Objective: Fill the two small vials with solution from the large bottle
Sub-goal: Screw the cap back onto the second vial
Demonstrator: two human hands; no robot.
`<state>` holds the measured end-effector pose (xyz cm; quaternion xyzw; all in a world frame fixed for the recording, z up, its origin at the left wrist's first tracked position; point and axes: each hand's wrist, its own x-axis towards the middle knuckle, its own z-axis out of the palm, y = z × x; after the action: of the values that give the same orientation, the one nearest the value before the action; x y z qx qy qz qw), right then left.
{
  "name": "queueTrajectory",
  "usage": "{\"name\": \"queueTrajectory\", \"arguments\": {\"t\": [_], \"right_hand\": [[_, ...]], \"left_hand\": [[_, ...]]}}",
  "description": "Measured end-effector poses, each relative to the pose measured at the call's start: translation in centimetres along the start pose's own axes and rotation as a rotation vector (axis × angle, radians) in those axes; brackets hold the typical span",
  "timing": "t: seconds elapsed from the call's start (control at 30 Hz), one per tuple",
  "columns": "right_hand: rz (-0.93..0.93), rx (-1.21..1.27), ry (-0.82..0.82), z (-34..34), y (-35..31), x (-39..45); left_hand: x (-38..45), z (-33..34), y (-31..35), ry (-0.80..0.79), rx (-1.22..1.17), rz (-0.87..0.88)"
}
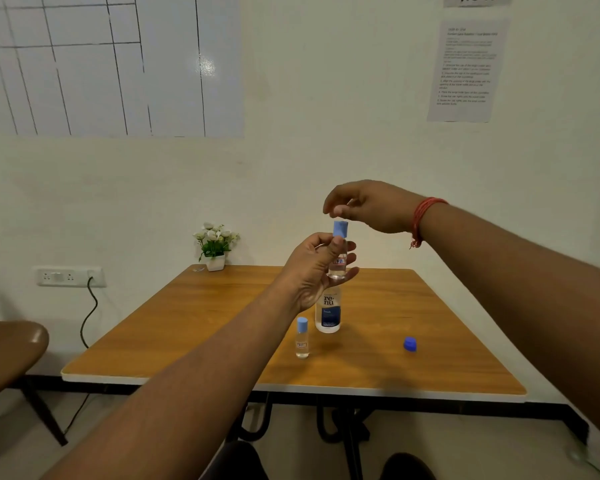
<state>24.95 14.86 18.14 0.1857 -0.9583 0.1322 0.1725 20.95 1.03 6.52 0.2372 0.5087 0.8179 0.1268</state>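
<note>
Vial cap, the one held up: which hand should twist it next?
Right, probably. The right hand hovers just above the light blue cap, fingers curled toward it but apart. The left hand already grips the vial body, so it can only steady it.

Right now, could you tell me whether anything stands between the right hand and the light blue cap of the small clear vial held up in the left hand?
Nothing visible does. The right hand hovers just above the light blue cap of the small clear vial, with only open air between its fingertips and the cap. The left hand grips the vial lower down, around its body.
</note>
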Motion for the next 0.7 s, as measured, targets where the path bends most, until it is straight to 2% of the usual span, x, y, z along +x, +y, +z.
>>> {"name": "queueTrajectory", "arguments": {"t": [0.1, 0.5, 0.6, 0.7], "right_hand": [[-0.025, 0.004, -0.065, -0.1, 0.0, -0.2], [0.061, -0.197, 0.020, 1.9, -0.1, 0.3], [0.048, -0.130, 0.039, 1.7, 0.3, 0.0], [-0.011, -0.011, -0.014, 1.3, 0.6, -0.7]], "left_hand": [[0.0, -0.2, 0.1, 0.003, -0.004, 0.007], [-0.1, -0.5, -0.4, 0.008, 0.019, 0.001], [-0.1, -0.6, -0.5, 0.003, 0.007, 0.002], [-0.2, -0.6, -0.4, 0.009, -0.001, 0.008]]}}
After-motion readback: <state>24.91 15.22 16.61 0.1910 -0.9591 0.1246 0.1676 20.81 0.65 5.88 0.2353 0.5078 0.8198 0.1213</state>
